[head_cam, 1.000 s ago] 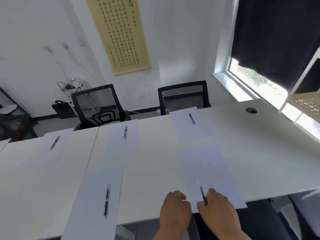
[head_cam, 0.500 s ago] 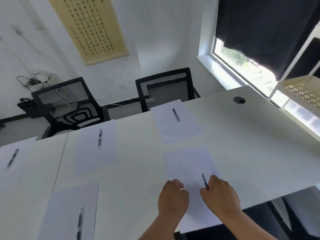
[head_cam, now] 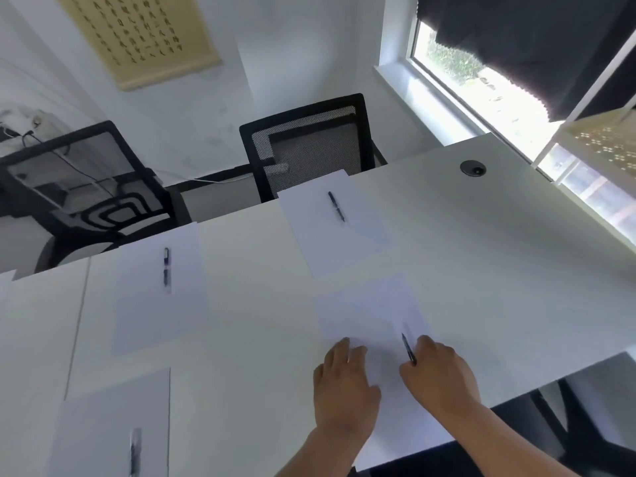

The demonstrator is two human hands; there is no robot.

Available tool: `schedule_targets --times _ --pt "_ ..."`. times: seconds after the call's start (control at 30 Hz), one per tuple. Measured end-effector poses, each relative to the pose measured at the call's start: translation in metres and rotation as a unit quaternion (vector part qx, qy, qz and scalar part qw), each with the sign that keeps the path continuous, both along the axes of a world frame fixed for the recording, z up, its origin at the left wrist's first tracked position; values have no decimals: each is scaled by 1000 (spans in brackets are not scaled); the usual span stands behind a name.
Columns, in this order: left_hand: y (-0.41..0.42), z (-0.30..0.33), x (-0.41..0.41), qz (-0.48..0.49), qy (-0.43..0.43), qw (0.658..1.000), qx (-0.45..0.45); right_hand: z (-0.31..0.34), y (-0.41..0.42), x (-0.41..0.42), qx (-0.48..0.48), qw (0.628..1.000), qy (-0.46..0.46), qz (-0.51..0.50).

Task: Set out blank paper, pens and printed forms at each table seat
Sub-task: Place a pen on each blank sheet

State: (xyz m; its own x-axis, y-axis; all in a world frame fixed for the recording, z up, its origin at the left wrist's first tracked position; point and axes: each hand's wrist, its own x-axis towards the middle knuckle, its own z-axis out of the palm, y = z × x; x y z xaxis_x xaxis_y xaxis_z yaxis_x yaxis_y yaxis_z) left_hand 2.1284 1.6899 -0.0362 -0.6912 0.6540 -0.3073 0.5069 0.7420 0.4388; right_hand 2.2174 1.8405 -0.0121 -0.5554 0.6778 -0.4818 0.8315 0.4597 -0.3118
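Four sheets lie in full view on the white table (head_cam: 499, 270), with the corner of a fifth (head_cam: 5, 278) at the left edge; four pens show, three lying on sheets and one in hand; two black mesh chairs stand behind the far edge, the left chair (head_cam: 89, 187) and the right chair (head_cam: 309, 146). The near sheet (head_cam: 371, 315) lies in front of the person, its near end hanging past the table edge; the left hand (head_cam: 344, 383) rests flat on its left part, fingers straight and slightly apart, holding nothing; the right hand (head_cam: 440, 373) sits on its right part, fingers curled round the held pen (head_cam: 409, 348), whose tip points up and away over the paper, just beyond the knuckles. The far right sheet (head_cam: 330, 228) carries the far pen (head_cam: 336, 206) and overhangs the far edge before the right chair; the middle sheet (head_cam: 158, 290) carries the middle pen (head_cam: 166, 266); the near left sheet (head_cam: 113, 428) carries the near left pen (head_cam: 133, 456), blurred. A dark cable hole (head_cam: 473, 168) sits in the table near the window (head_cam: 481, 84); a scroll (head_cam: 137, 32) of writing hangs on the wall.
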Motion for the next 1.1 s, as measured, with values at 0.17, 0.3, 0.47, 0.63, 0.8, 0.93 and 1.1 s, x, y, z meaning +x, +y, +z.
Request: schedule_targets --times 0.17,0.3,0.47,0.63,0.8,0.93,1.1 --pt "2 -15 -2 28 -28 999 -28 -8 3 3 5 1000 -16 0" --pt "6 -24 -7 85 -66 994 19 -12 3 5 6 1000 -11 -2" --pt "4 -24 4 84 -76 993 22 -13 1 6 13 1000 -11 5" --pt "-2 -28 14 31 -7 999 -25 -13 -2 5 14 1000 -18 4" --pt "-6 -21 16 20 9 1000 -21 -6 -2 6 31 999 -19 8" --pt "-7 3 3 23 -1 999 28 6 0 5 62 998 -13 28" --pt "-33 49 -24 52 40 997 40 48 -11 -15 121 988 3 96"
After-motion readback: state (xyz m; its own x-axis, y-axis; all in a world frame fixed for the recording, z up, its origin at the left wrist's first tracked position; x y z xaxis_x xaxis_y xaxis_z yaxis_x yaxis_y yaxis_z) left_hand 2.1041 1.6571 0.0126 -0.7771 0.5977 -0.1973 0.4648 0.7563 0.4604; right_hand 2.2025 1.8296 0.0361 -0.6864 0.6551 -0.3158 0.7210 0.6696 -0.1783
